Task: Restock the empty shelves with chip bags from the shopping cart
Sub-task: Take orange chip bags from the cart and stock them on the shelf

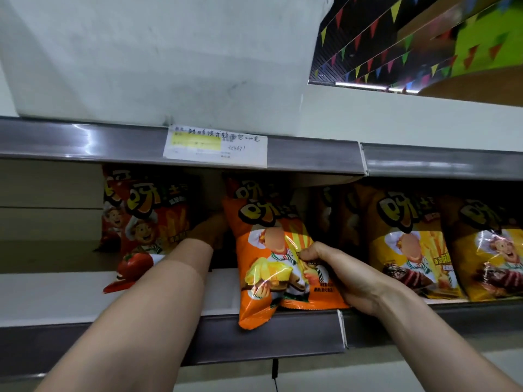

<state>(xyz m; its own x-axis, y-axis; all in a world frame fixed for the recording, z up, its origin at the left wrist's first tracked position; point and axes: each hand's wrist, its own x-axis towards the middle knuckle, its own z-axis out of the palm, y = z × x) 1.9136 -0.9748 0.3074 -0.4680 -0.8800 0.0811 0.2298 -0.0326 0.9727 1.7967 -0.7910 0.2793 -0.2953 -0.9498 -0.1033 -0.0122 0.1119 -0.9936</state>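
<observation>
An orange chip bag (271, 267) stands at the front of the white shelf (56, 295), its lower corner hanging over the shelf's front rail. My right hand (339, 275) grips this bag at its right side, thumb pressed on its front. My left hand (209, 230) reaches deep into the shelf behind the bag's left edge, between it and the red chip bags (147, 219); its fingers are hidden in shadow. Another orange bag (249, 190) stands behind the front one.
Yellow chip bags (410, 244) fill the shelf to the right. The upper shelf's grey rail (85, 142) with a paper price label (215, 145) hangs low over the bags. Bare shelf lies to the left of the red bags.
</observation>
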